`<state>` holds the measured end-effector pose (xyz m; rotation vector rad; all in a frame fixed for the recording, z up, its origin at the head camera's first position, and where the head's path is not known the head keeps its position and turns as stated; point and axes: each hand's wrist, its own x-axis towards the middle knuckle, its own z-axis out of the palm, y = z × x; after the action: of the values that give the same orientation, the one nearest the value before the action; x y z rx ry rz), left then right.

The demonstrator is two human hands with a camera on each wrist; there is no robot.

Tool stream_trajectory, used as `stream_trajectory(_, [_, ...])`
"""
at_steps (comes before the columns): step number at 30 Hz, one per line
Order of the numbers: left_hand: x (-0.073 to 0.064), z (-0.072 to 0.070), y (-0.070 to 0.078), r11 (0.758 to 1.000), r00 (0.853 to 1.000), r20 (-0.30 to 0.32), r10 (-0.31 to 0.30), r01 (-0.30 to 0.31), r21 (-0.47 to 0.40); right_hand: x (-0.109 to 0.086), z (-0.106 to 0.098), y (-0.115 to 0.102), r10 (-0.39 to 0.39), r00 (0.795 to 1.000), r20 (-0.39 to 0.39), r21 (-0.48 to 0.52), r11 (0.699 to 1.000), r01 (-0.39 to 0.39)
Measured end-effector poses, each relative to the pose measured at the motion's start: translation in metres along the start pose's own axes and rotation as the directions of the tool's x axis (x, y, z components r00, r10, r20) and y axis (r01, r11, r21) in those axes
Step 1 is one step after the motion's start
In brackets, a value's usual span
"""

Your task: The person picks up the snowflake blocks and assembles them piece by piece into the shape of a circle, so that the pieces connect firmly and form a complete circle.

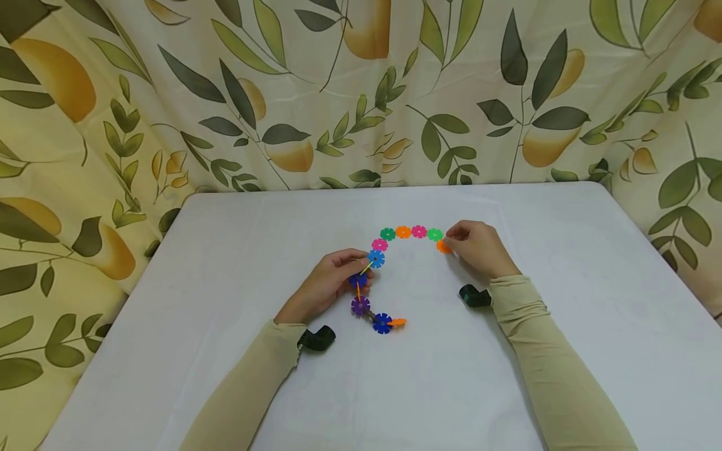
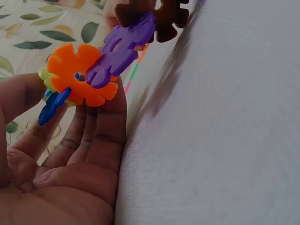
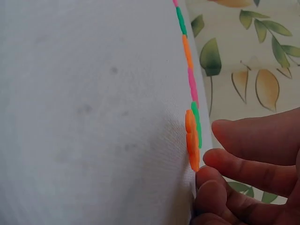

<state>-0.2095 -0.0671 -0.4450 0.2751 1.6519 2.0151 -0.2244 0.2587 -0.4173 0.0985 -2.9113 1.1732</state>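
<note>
- The chain of notched discs lies on the white table in a bent curve between the two hands, its open side toward the lower right.
- The left hand is clamped by thumb and fingers on the lime disc, palm turned toward the chain in the left wrist view.
- The light blue disc sits just beyond the left thumb; the dark blue disc lies over the left fingers.
- Below that hand the chain runs through an orange disc, a purple disc and a brown disc, the purple one tilted between the other two.
- This end closes with another blue disc and an orange disc seen nearly edge-on.
- The upper stretch goes pink, dark green, orange, pink, light green, lying nearly flat.
- The right hand is at the far end, fingertips touching the orange end disc; its thumb and forefinger stand apart, pinching nothing.
- Both sleeves are pale green, with a black device at each wrist.
- Behind the table hangs a leaf-and-fruit curtain.
</note>
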Motion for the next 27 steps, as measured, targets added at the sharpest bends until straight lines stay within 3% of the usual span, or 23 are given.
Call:
stream_trajectory(17, [-0.0004,0.0018,-0.0026,0.999,0.999,-0.019,0.032,-0.032,0.001,-0.0018,0.0014,-0.0006,-0.027,0.998,0.054,-0.033,0.999,0.029])
stream_trajectory(27, [-0.0008,0.0031,-0.0018,0.998,0.999,-0.011,0.05,-0.05,0.031,-0.0008,0.0021,0.0013,-0.063,0.998,0.018,0.084,0.995,0.062])
